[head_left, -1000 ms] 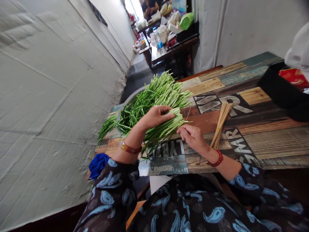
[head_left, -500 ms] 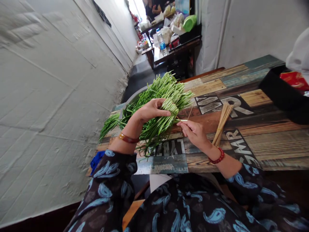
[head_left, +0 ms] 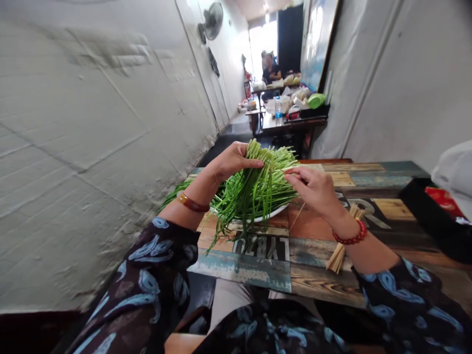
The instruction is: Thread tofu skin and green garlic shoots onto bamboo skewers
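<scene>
A bunch of garlic chives (head_left: 254, 169) is gripped in my left hand (head_left: 234, 162), thumb across the pale stem ends, the green leaves hanging down. My right hand (head_left: 311, 189) is closed in a pinch just right of the bunch, on what looks like a thin wooden skewer (head_left: 280, 170) pointing at the stems. A pale stem end shows by those fingertips. More chives (head_left: 289, 160) are heaped behind and below, in a basin whose white rim (head_left: 271, 215) shows in front. Another thin stick (head_left: 297, 219) slants below my right hand.
A bundle of wooden skewers (head_left: 336, 256) lies on the patchwork wooden table (head_left: 313, 275), partly behind my right wrist. A black box with a red packet (head_left: 440, 200) stands at the right. The wall (head_left: 92, 172) is close on the left. Farther back, a person (head_left: 271, 71) sits beyond cluttered tables.
The view has tilted up. My left hand has raised the bunch more upright, with its leaves now hanging. My right hand has moved up beside the stems, still pinching.
</scene>
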Demonstrator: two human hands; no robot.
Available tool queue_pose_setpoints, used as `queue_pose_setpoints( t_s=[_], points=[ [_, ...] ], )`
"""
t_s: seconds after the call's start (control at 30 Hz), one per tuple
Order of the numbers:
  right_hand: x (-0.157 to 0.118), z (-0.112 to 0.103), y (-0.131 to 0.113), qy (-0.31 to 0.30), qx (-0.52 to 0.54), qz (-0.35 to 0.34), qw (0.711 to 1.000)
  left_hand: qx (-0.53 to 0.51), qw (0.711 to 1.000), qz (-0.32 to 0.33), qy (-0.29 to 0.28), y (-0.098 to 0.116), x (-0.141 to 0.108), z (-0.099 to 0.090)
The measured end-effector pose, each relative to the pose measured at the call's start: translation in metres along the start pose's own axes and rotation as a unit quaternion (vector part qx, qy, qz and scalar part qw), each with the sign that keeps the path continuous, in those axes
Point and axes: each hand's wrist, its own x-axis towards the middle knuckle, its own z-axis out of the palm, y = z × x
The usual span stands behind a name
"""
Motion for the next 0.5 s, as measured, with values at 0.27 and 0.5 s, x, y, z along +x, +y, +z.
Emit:
queue_pose_setpoints(
  t_s=[0.27,0.5],
  points=[
    [0.068,-0.007,-0.033,0.057,-0.052,-0.033,0.996,-0.078,0.991,0.100,0.038,0.017,-0.008,-0.027],
    [0.071,-0.005,-0.027,0.043,-0.059,0.009,0.997,-0.079,0.990,0.118,0.022,-0.011,-0.014,-0.039]
  ],
)
